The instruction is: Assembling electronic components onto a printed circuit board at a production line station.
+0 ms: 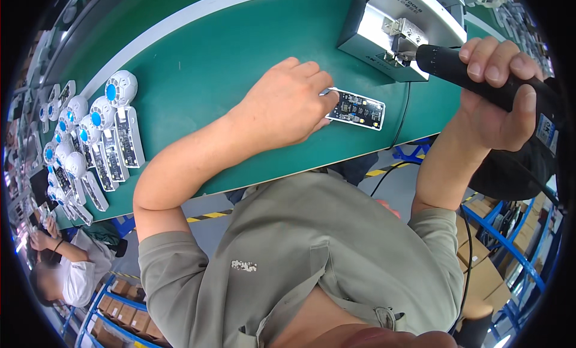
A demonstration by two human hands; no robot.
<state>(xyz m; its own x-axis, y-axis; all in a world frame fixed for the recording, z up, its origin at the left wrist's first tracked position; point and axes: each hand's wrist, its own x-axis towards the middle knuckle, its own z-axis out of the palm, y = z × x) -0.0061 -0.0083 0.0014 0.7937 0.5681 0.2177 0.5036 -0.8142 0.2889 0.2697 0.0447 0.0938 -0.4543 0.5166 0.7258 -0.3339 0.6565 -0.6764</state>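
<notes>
My right hand (pixel 503 102) is wrapped round a black electric screwdriver (pixel 450 64). The screwdriver lies nearly level, its tip end at the metal pick-up block (pixel 405 37) of a silver screw feeder (pixel 366 33). On the green bench, a flat white housing (pixel 383 117) holds a dark circuit board (pixel 360 109) facing up. My left hand (pixel 288 102) grips the left end of this housing, and the fingers cover that end. Whether a screw sits on the screwdriver tip is too small to tell.
Several white units with round heads (pixel 122 88) and board-filled handles stand in rows at the left of the green bench (pixel 204 66). A black cable (pixel 403 117) runs from the feeder over the bench edge. Another person (pixel 81 267) works at the far left. Blue shelving (pixel 507 240) holds cartons at right.
</notes>
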